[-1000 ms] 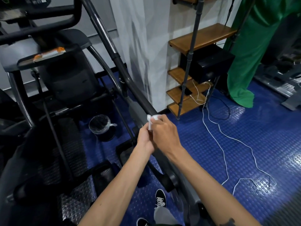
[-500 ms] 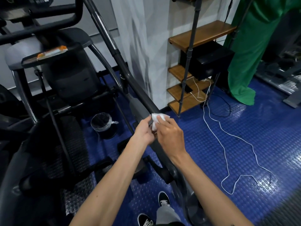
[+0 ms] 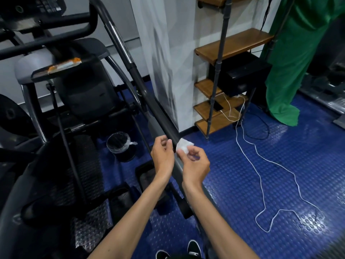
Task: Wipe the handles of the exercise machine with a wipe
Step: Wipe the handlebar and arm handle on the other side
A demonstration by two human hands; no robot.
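Right hand (image 3: 194,165) pinches crumpled wipe (image 3: 183,146) against the machine's handle bar (image 3: 160,116). Left hand (image 3: 162,156) loosely curled beside the bar, holding nothing. Blue floor (image 3: 242,184) open to the right.

A wooden shelf (image 3: 233,43) stands upper right beside a green cloth (image 3: 291,58). A white cable (image 3: 261,157) snakes over the blue floor (image 3: 280,184). A lined bin (image 3: 118,144) sits centre-left.
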